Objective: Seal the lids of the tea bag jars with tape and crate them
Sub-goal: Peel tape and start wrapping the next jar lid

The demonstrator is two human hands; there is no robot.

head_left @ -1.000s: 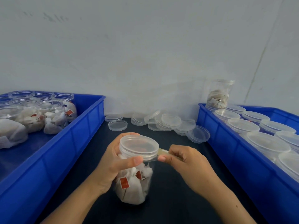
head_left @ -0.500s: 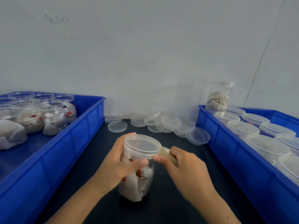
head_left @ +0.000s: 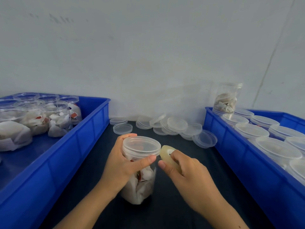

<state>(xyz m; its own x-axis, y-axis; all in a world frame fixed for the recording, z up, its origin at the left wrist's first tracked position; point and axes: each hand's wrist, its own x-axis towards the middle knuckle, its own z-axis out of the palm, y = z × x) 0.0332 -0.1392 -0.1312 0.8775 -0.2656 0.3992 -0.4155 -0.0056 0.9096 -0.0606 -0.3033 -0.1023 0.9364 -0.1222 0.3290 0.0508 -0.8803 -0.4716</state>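
Fingers of the left hand (head_left: 123,164) curl round the upper body of the tea bag jar (head_left: 140,171), thumb (head_left: 145,161) stretched across the front just under the lid (head_left: 141,145), so this hand grips the jar, which stands on the dark table (head_left: 189,162) between the two blue crates. Right hand (head_left: 186,172) pinches the tape roll (head_left: 167,154), thumb and fingers curled round it, roll edge just beside the lid rim, close to touching; can't see a free strip of tape or whether any is stuck down, it's clear and too thin to tell. Lid looks seated on the jar. Judged step: tape being laid round the lid seam. Risks: tape could fold on itself or wrinkle if the roll pulls away at an angle; could miss the seam and land only on the lid or only on the wall, so no seal; left thumb sits right by the tape path and could get taped over or block the wrap. Jar is light plastic, a hard pull could tip or spin it in the grip. Left crate (head_left: 92,129) holds open jars with tea bags, right crate (head_left: 231,146) holds lidded jars, one more stacked on top at the back (head_left: 226,98). Loose lids (head_left: 177,124) pile at the rear of the table, could get knocked when crating.
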